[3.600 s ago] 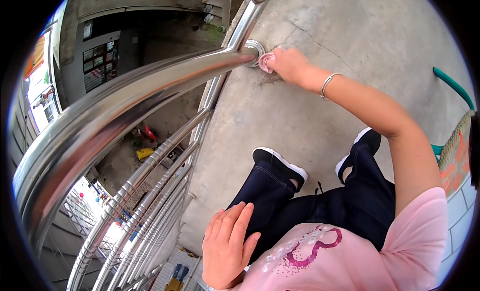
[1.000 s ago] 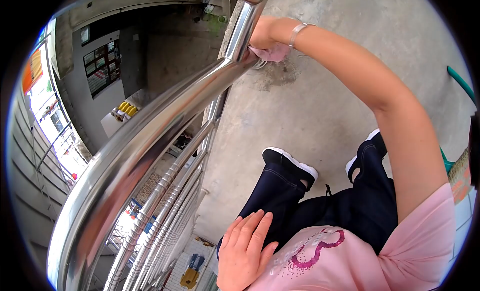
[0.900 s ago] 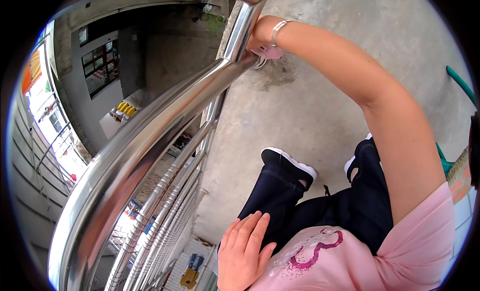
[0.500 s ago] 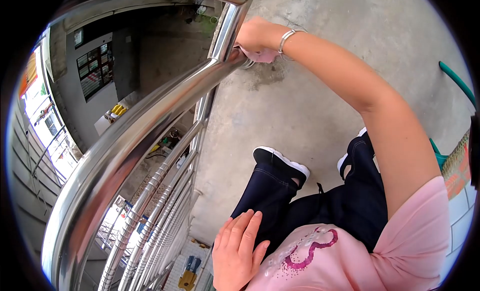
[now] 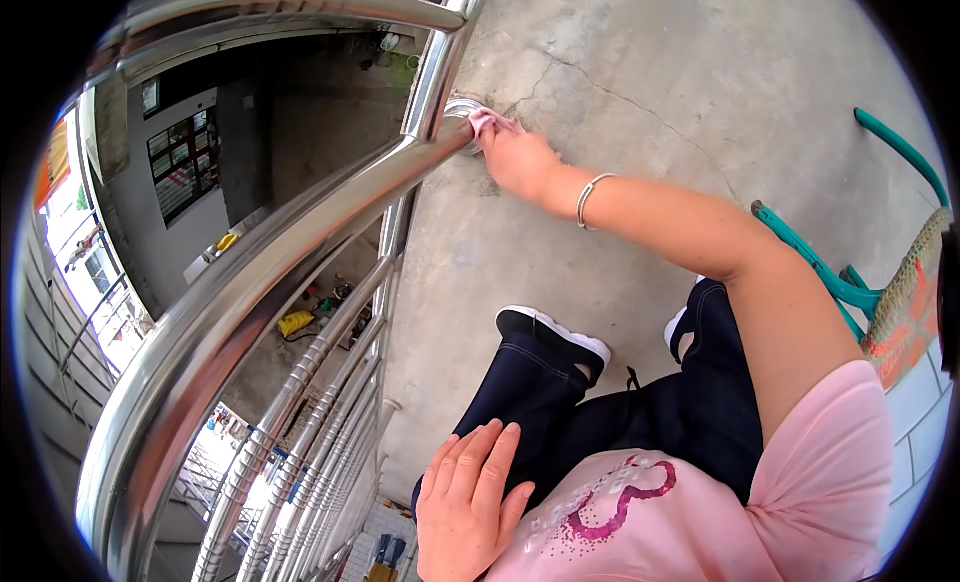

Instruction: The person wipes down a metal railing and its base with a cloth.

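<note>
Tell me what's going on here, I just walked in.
A person is holding a pink cloth in their right hand, against or just beside the round metal collar where a steel railing meets the concrete floor. It looks like they are wiping there. Their left hand holds nothing visible and lies, fingers extended, over the dark trousers.

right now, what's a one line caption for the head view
Right hand holding a pink cloth at the round base of a shiny metal railing, left hand over dark trousers.
</note>
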`<action>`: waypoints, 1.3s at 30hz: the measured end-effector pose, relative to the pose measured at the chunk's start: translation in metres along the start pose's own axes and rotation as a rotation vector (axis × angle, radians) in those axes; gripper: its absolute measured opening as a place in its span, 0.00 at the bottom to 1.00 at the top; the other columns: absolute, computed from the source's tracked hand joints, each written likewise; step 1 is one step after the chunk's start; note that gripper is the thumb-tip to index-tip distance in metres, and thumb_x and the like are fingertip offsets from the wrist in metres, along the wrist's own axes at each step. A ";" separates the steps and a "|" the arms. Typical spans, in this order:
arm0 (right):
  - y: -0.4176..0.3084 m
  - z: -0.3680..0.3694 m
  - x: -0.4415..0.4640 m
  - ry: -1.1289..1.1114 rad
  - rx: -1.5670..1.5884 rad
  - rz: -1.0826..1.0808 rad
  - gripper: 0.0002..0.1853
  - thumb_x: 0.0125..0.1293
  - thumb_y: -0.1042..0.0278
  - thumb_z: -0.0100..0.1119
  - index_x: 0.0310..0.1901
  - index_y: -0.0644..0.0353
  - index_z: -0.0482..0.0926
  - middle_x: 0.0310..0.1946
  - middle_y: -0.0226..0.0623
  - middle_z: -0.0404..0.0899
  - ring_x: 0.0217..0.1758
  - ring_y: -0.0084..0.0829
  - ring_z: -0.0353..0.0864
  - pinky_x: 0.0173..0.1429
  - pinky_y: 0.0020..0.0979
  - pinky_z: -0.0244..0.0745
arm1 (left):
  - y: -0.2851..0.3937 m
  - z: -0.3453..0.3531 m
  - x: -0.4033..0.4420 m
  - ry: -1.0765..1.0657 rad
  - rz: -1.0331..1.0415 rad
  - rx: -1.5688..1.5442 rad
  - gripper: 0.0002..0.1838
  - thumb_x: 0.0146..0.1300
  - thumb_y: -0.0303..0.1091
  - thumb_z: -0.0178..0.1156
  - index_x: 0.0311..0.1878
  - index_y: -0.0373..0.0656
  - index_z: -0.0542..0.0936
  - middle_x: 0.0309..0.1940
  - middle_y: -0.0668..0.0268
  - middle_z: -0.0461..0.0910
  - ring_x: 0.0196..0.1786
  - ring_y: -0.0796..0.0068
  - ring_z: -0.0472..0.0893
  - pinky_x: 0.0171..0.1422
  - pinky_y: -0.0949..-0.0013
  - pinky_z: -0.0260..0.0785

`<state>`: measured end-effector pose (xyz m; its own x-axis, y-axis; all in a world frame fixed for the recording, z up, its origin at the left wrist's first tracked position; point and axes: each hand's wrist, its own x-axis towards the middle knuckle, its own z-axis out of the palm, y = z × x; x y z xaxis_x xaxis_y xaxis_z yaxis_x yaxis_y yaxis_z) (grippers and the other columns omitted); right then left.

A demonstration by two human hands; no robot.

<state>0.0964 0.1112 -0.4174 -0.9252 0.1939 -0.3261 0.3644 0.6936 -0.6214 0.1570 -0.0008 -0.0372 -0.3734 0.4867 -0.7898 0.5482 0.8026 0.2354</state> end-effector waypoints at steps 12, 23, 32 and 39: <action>-0.036 0.013 0.005 -0.030 0.138 -0.069 0.13 0.65 0.67 0.45 0.47 0.64 0.72 0.42 0.46 0.79 0.47 0.36 0.81 0.40 0.37 0.78 | 0.004 0.000 0.001 0.002 0.000 -0.007 0.27 0.55 0.36 0.62 0.60 0.40 0.73 0.56 0.57 0.74 0.55 0.54 0.74 0.65 0.52 0.62; -0.022 -0.009 0.013 -0.206 -0.072 -0.101 0.15 0.67 0.63 0.45 0.52 0.53 0.72 0.41 0.37 0.80 0.36 0.40 0.83 0.36 0.40 0.79 | -0.005 -0.006 -0.004 0.027 -0.053 0.050 0.26 0.58 0.39 0.58 0.60 0.39 0.72 0.55 0.55 0.74 0.55 0.51 0.73 0.65 0.51 0.61; 0.031 -0.050 -0.005 -0.015 -0.161 -0.464 0.12 0.64 0.66 0.47 0.47 0.45 0.74 0.41 0.32 0.81 0.39 0.37 0.82 0.39 0.36 0.78 | -0.044 -0.011 -0.011 0.013 0.080 -0.026 0.25 0.60 0.41 0.58 0.58 0.37 0.74 0.53 0.55 0.76 0.53 0.48 0.75 0.62 0.50 0.64; 0.059 -0.088 0.013 -0.175 -0.099 -0.069 0.12 0.65 0.64 0.41 0.44 0.44 0.75 0.31 0.35 0.82 0.34 0.39 0.81 0.36 0.37 0.74 | -0.108 -0.002 0.021 0.010 0.193 -0.446 0.23 0.62 0.35 0.58 0.60 0.38 0.72 0.52 0.56 0.77 0.53 0.59 0.77 0.61 0.58 0.67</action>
<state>0.0965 0.2161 -0.3959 -0.9120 0.0257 -0.4093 0.2804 0.7673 -0.5767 0.0887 -0.0766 -0.0780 -0.3045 0.6431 -0.7026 0.2348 0.7656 0.5989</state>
